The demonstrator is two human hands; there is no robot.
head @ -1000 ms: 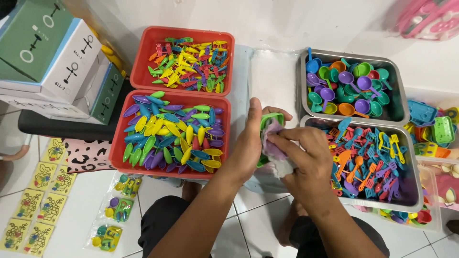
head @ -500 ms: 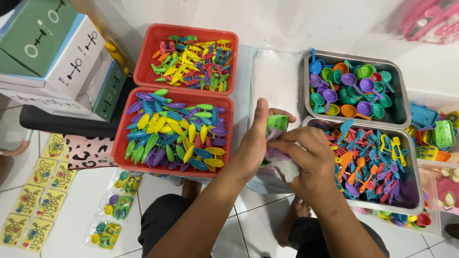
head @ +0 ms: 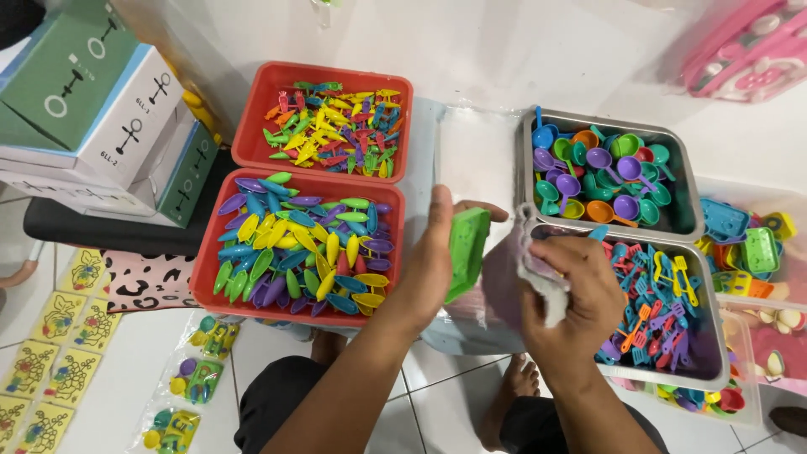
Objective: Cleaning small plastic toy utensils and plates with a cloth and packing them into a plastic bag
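Note:
My left hand (head: 433, 256) holds a small green plastic tray (head: 465, 249) upright by its edges, between the red bins and the metal trays. My right hand (head: 572, 282) is closed around a crumpled white and pink cloth (head: 538, 273), a short way to the right of the green tray and not touching it. Both hands hover over a clear plastic bag (head: 475, 155) lying between the containers.
Left: a red bin of small colourful utensils (head: 329, 118) and a red bin of leaf-shaped pieces (head: 298, 244). Right: a metal tray of toy ladles (head: 607, 172) and one of spatulas (head: 660, 290). Boxes (head: 92, 109) at far left, packed toy bags (head: 197, 374) on the floor.
My right hand has pulled the cloth off the green tray and moved right. The left hand now holds the tray uncovered, its green face showing.

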